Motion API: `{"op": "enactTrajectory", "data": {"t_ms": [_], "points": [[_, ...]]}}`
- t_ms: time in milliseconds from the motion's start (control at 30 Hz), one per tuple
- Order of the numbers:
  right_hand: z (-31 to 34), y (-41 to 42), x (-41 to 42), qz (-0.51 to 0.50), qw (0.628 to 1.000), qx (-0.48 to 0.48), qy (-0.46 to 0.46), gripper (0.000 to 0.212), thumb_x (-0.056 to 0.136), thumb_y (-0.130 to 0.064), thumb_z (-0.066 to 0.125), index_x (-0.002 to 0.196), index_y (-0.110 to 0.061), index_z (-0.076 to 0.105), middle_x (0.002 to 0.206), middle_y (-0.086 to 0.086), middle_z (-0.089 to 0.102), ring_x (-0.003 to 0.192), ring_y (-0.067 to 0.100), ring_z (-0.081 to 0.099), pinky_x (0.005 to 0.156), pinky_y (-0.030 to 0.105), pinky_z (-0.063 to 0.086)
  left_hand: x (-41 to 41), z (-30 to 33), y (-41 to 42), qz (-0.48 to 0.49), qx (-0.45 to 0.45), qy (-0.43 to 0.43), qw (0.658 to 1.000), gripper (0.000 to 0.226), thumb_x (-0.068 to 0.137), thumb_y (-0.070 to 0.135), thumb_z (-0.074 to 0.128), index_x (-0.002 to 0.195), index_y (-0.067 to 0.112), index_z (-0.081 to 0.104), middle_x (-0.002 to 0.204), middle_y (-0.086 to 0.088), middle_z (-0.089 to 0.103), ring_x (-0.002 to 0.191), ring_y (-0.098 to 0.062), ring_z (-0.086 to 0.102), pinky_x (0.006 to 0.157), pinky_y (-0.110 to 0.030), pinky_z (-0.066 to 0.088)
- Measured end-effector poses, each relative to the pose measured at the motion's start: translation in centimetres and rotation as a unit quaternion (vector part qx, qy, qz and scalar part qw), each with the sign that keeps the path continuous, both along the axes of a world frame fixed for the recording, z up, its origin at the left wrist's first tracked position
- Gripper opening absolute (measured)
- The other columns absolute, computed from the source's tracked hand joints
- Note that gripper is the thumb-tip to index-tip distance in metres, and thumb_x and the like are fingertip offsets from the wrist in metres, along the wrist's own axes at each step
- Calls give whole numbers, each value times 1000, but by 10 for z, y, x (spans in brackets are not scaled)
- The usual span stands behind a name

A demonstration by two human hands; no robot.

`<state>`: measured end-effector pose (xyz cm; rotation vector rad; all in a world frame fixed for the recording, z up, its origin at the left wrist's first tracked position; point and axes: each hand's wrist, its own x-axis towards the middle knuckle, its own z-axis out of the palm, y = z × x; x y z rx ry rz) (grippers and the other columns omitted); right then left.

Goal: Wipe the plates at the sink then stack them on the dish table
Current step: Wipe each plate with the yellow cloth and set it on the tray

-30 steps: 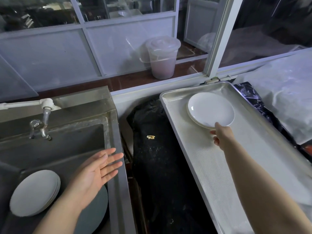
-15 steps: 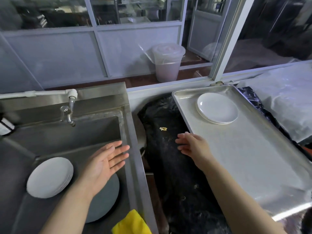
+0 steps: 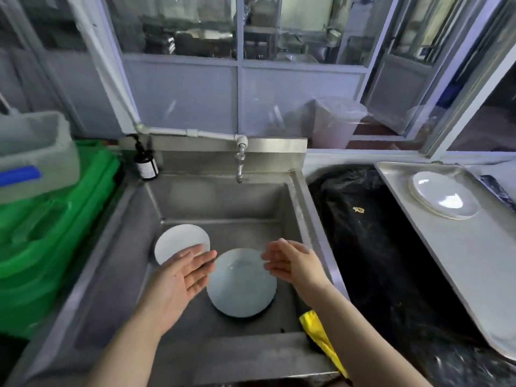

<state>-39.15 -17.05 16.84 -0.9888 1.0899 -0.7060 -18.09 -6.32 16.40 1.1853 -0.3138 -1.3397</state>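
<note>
Head view: right hand (image 3: 297, 265) back over sink (image 3: 120, 263)

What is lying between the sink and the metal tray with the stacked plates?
In the head view, a black plastic sheet fills the stretch between the sink and the metal tray, with one small yellowish scrap on it.

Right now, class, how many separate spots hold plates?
3: a plate stack at the sink's back left, one plate mid-sink between the hands, a stack on the tray. Plates per stack are unclear.
</note>
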Motion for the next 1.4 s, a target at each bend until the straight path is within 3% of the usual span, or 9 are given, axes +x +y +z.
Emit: {"op": "enactTrajectory", "data": {"t_ms": [100,400,633,867,1067,1133,1200,1300,1400], "points": [[-10,25,35,22,1000,13,11,26,99,-24,49,92,-8,68,84,11,74,69,21,69,58,24,52,36,-6,38,41,9,17,999,25,89,23,52,109,16,66,109,-6,73,90,-18,72,81,-36,48],[-72,58,102,53,986,132,91,14,91,-19,61,93,-7,67,82,12,73,67,24,62,63,29,50,91,-41,114,154,117,61,979,26,102,17,37,102,6,61,102,-9,71,99,-23,63,82,-34,47],[-150,48,140,78,962,217,149,11,88,-10,63,80,-3,60,63,10,56,54,18,50,50,25,39,123,-66,129,231,179,94,952,27,100,13,39,86,6,62,76,-4,75,88,-24,62,78,-33,43],[-228,3,188,67,927,309,200,10,89,-7,61,80,-3,60,68,14,58,60,23,52,61,34,45,149,-92,115,261,229,95,933,25,99,12,38,98,8,63,82,-2,76,78,-17,67,77,-31,46],[-280,-49,245,52,916,322,233,10,90,-8,64,82,-4,58,60,9,61,42,14,56,38,21,45,159,-113,108,254,274,81,924,26,99,14,40,100,13,65,94,-3,76,81,-17,71,82,-33,48],[-293,-66,263,33,916,320,239,11,88,-6,66,81,-3,57,49,6,63,37,13,58,37,21,48,162,-118,109,249,290,79,921,26,100,14,40,103,14,66,100,-3,75,84,-17,72,84,-35,49],[-305,-80,280,12,918,322,231,15,88,-4,66,77,-2,55,54,10,64,41,16,61,42,27,52,165,-121,112,254,295,81,917,26,99,15,41,104,15,66,103,-4,75,87,-18,72,81,-35,50],[-322,-95,302,-18,922,331,201,23,91,-18,66,78,-4,53,68,9,56,45,15,60,41,25,51,167,-126,116,269,290,92,914,27,99,15,40,103,15,66,102,-3,75,80,-16,72,72,-30,53],[-334,-102,318,-14,917,340,209,38,87,-41,67,95,-5,58,77,5,61,61,16,63,52,27,57,166,-127,119,288,275,108,911,25,98,13,40,104,12,64,100,-5,75,72,-13,70,71,-30,51]]}}
